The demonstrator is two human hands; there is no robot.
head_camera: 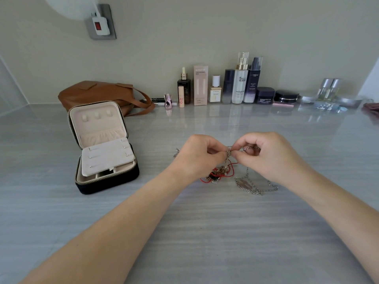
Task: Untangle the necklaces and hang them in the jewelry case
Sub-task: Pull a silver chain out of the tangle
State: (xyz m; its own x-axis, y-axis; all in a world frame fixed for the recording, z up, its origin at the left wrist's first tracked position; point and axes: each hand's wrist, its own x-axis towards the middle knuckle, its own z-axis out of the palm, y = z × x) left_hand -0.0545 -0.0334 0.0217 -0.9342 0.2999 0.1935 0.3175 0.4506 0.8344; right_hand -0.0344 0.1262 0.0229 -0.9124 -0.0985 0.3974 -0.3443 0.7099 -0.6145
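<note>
Two hands: left hand [200, 155], right hand [266, 154] pinch necklaces [222, 171], dangling vertically.

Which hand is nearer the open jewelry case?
Left. The left hand is just right of the jewelry case, pinching the tangled necklaces; the right hand is farther right, beyond the left.

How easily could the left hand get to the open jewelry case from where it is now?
Probably yes. The jewelry case stands open to the left of the left hand, with only bare tabletop between them. But the hand is pinching the tangled necklaces now.
</note>
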